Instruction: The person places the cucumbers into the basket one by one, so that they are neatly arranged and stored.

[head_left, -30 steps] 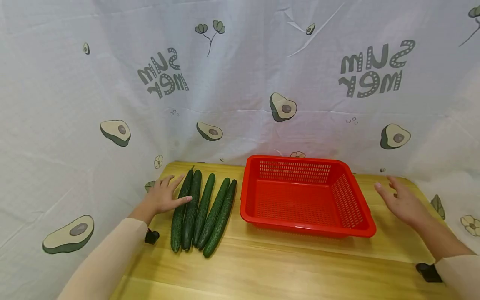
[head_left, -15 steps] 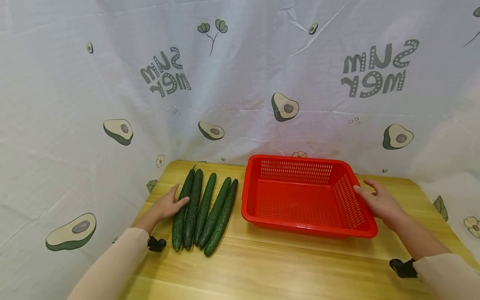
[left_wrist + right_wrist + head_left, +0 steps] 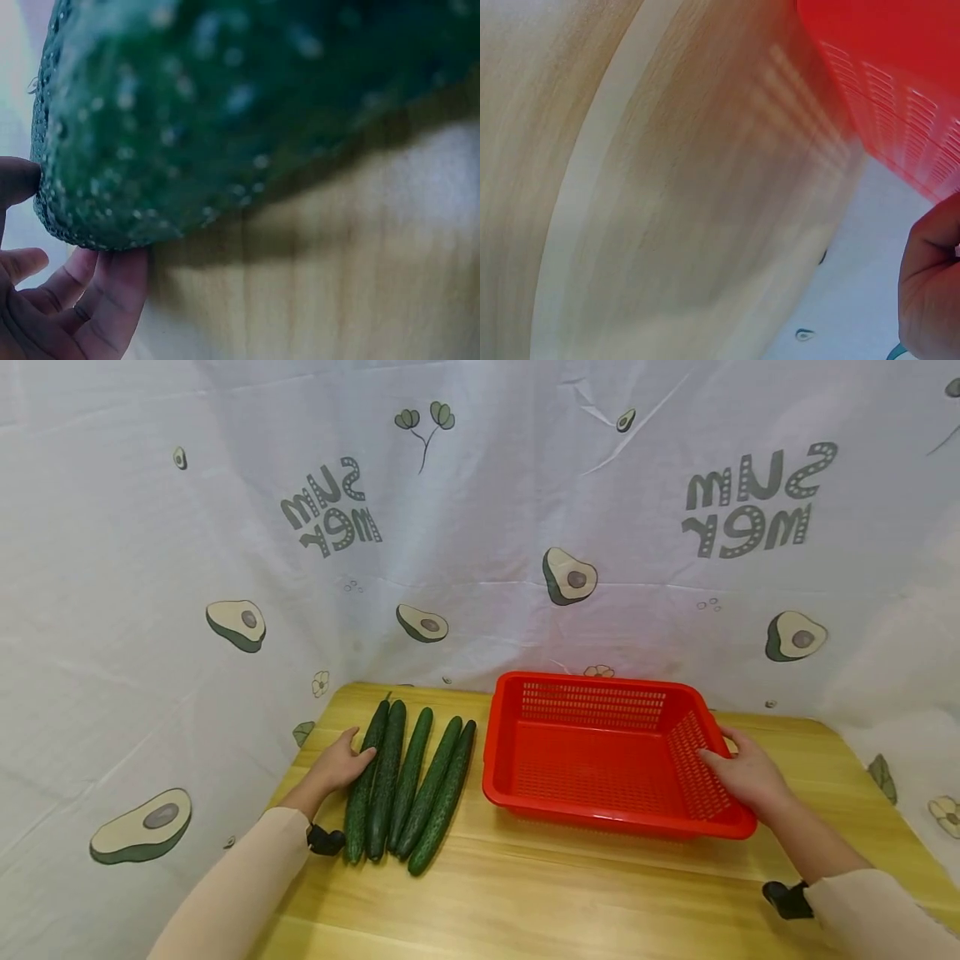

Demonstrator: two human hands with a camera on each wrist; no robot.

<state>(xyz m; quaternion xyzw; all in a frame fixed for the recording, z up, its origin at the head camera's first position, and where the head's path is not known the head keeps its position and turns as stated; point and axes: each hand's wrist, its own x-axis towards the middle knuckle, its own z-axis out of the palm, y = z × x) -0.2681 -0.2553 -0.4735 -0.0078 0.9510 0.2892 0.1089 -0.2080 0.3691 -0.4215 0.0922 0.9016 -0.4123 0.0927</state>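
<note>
Head view: right hand (image 3: 746,772) has come in, fingers clamped on basket (image 3: 600,815) rim.
Left of basket, left hand (image 3: 341,764) pinches outermost cucumber (image 3: 360,800); both held.

Over left of the red basket (image 3: 611,817), the left hand (image 3: 337,768) is hiding some of its own fingers from the head cam, and the left sleeve (image 3: 232,885) is running off the bottom edge. Left wrist view: the cucumber (image 3: 187,112) is looking super blurry and getting cropped at the top and right. At the basket's right rim, the right hand (image 3: 750,775) is hiding most of its fingers too; the right wrist cam is cropping both. One little print (image 3: 770,703) right of the basket is showing too small to make out.
</note>
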